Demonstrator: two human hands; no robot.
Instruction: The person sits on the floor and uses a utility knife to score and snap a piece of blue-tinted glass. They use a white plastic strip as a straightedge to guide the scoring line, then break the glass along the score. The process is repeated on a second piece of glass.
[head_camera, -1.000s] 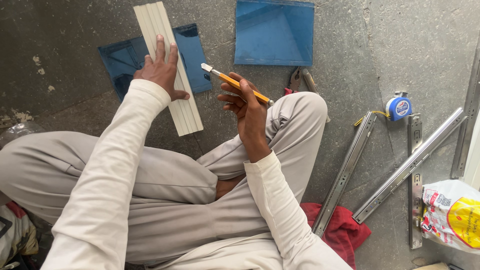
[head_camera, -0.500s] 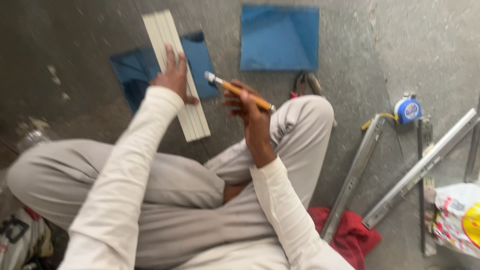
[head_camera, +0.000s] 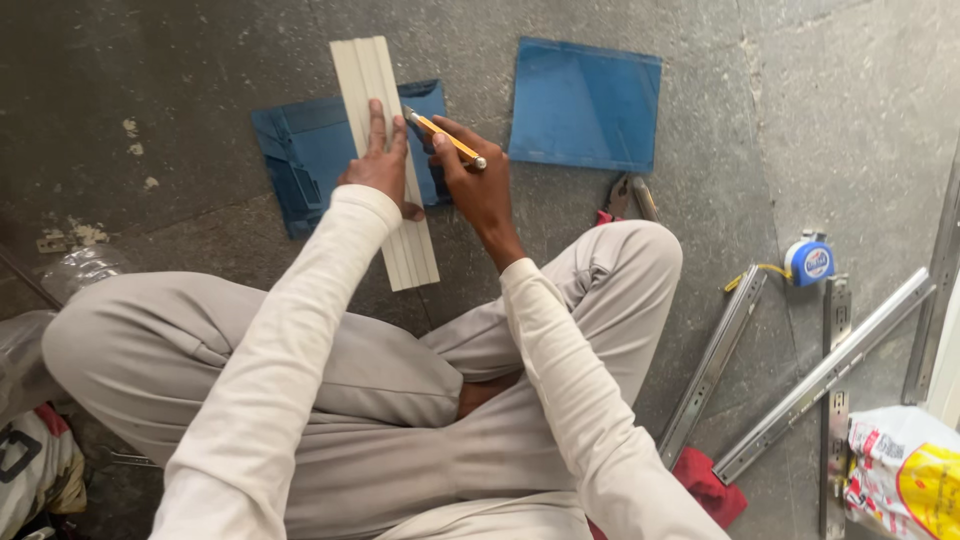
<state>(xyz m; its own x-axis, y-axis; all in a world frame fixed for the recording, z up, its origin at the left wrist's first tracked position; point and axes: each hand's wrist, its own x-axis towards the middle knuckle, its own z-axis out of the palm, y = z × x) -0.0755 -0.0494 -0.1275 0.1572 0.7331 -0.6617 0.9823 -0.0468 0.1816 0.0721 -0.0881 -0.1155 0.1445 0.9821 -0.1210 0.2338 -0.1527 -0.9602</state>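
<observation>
- We are pressing our left hand (head_camera: 380, 165) flat on the pale strip (head_camera: 385, 160), its long axis running away from us over the blue panel (head_camera: 305, 160).
- Our right hand (head_camera: 480, 185) is pinching the yellow cutter (head_camera: 445, 138), tip just right of the strip.

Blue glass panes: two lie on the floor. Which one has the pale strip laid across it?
The left blue pane, partly under the pale ribbed strip that the left hand presses. The right blue pane lies bare and apart.

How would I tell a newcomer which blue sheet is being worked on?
Start at the pale ribbed strip lying on the grey floor. The left hand presses it onto the darker blue sheet. The other blue sheet is lighter, bare and farther right.
</observation>
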